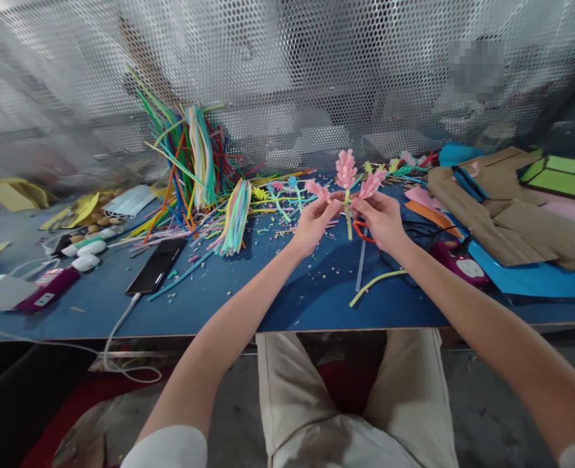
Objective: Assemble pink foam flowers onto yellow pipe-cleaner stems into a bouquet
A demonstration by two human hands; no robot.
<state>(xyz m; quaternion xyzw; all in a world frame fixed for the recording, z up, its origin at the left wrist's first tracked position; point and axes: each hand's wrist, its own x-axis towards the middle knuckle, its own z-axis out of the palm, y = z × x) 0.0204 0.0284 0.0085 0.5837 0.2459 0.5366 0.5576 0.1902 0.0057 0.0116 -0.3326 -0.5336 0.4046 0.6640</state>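
Between both hands, above the blue tabletop (278, 299), stands a pipe-cleaner flower (346, 170) with three pink fluffy heads and a pale yellow-green stem. My left hand (315, 221) pinches it from the left, near the left pink head. From the right, my right hand (379, 218) pinches it close to the right pink head. The middle head points upward and the stem hangs below my fingers. Just under my right hand lie the red handles of a tool (360, 231), partly hidden, and a thin clear stick (360, 270). A loose yellow pipe cleaner (375, 285) rests nearer the front edge.
Bundles of coloured pipe cleaners (202, 162) stand left of centre against a perforated metal screen (326, 78). A black phone (157, 266) lies plugged into a white cable. On the right are brown cardboard pieces (526, 227) and a purple power strip (458, 263). Small fluffy scraps litter the table.
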